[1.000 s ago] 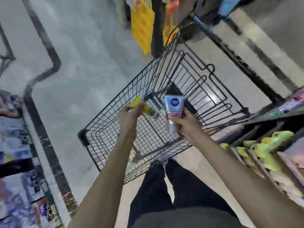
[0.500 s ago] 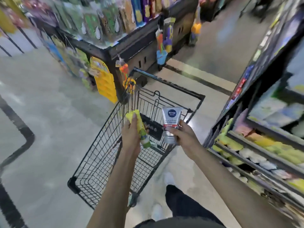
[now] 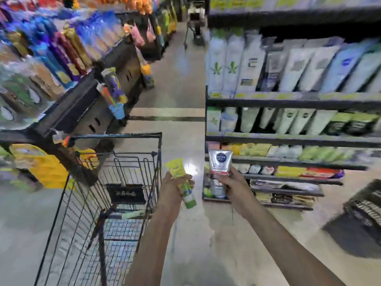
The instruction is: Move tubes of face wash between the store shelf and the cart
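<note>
My left hand (image 3: 172, 187) grips a yellow-green tube of face wash (image 3: 181, 180), tilted with its green cap down to the right. My right hand (image 3: 232, 181) holds a silver tube with a dark blue round logo (image 3: 220, 163) upright, cap down. Both hands are held over the floor, between the black wire cart (image 3: 99, 203) on the left and the store shelf (image 3: 288, 139) on the right. The shelf holds rows of white, grey and green tubes. What lies in the cart's basket is too blurred to make out.
A second shelf unit (image 3: 78, 104) with colourful packets stands behind the cart on the left. The aisle floor (image 3: 177, 96) runs ahead between the two units. Another cart (image 3: 194, 27) stands far down the aisle. A dark crate (image 3: 362, 205) sits on the floor at right.
The view has swung up and to the right, from the cart toward the shelf. Both hands, each still holding its tube, have moved right, off the cart's basket to beside it.
</note>
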